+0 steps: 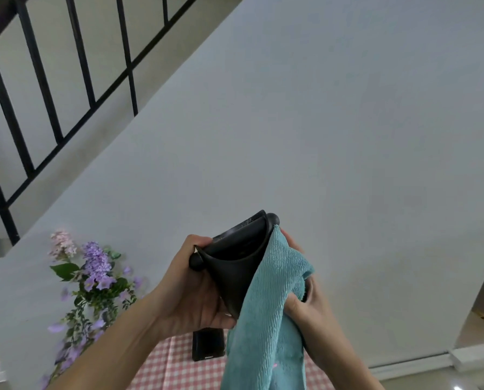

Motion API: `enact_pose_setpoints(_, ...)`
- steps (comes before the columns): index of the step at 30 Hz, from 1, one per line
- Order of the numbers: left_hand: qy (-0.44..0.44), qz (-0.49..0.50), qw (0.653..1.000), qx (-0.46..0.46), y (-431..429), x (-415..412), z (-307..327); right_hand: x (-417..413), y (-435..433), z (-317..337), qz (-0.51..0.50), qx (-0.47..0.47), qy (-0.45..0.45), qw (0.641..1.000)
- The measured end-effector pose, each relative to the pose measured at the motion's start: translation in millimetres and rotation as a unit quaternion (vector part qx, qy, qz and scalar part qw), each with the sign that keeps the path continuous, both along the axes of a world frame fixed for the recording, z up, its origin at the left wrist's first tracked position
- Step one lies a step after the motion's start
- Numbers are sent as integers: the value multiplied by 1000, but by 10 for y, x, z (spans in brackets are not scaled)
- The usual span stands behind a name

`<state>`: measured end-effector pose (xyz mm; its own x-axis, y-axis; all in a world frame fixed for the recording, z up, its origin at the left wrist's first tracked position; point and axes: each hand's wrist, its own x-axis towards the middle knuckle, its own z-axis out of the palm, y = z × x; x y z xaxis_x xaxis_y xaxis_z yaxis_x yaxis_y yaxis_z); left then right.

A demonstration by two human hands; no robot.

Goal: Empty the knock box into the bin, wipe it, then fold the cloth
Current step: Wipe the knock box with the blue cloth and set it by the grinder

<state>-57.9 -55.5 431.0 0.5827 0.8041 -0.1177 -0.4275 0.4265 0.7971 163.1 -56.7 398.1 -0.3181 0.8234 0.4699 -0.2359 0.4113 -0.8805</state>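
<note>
A black knock box point(232, 266) with a round bar across its mouth is held up in the air, tilted, in front of a pale wall. My left hand point(190, 294) grips it from the left and below, thumb by the bar's end. A teal ribbed cloth point(269, 313) drapes over the box's right side and hangs down. My right hand point(305, 299) grips the cloth against the box's right side, its fingers partly hidden by the fabric. The inside of the box is dark and hard to read.
Below my hands lies a table with a pink checked tablecloth point(164, 367), with a black rectangular object point(208, 344) standing on it. Purple and pink flowers point(94, 277) stand at the left. A black stair railing point(52, 94) runs up the wall.
</note>
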Motion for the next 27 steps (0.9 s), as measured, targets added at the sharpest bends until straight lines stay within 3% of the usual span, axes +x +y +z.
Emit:
enact_pose_setpoints(3,-4,18,1000,-4,33,-26,-38,-21,-51,2,-13,-6,4,1000)
enact_pose_setpoints(9,15,16,1000,2,18,-58,-143,-41,-140,-143,-4,-129,44,991)
enact_pose_setpoints(16,130,37,991,21,-22,-1,-67,140,-104,-179,101,-195,54,974)
enact_pose_setpoints(22,116,180,972,94,-277,335,-54,27,-165,-311,-46,-175,58,982)
enact_pose_setpoints(25,178,198,941,206,-436,474,-28,-13,-280,-324,-95,-141,52,984)
enact_pose_setpoints(27,196,234,925,225,-481,530,22,-38,-373,-300,-126,-109,21,986)
